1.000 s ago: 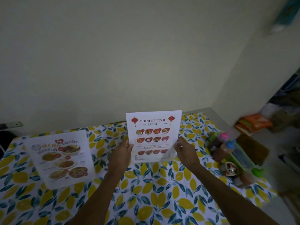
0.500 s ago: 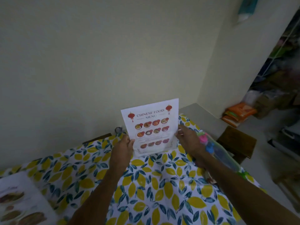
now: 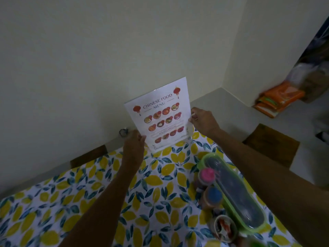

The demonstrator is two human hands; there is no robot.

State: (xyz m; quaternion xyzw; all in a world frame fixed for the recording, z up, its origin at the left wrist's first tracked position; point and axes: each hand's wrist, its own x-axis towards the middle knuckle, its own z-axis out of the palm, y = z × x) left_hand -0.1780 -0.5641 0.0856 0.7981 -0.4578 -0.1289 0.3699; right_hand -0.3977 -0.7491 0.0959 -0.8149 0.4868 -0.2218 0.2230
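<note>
A white "Chinese Food Menu" stand (image 3: 161, 114) with pictures of dishes is held upright at the far corner of the table, its base at the cloth's far edge. My left hand (image 3: 133, 145) grips its lower left edge. My right hand (image 3: 203, 122) pinches its right edge. Both arms reach forward over the table (image 3: 74, 202), which wears a cloth printed with yellow lemons and blue leaves.
A green-rimmed clear box (image 3: 235, 191) lies at the right of the table, with a pink-capped bottle (image 3: 206, 175), a blue-capped bottle (image 3: 214, 196) and a small sauce cup (image 3: 225, 227) beside it. Wooden stools (image 3: 272, 145) stand by the table. Orange packets (image 3: 279, 98) lie on the floor.
The menu stand has travelled away from me toward the table's far right corner, in both hands. The view has swung right, so the second menu at the left is out of sight.
</note>
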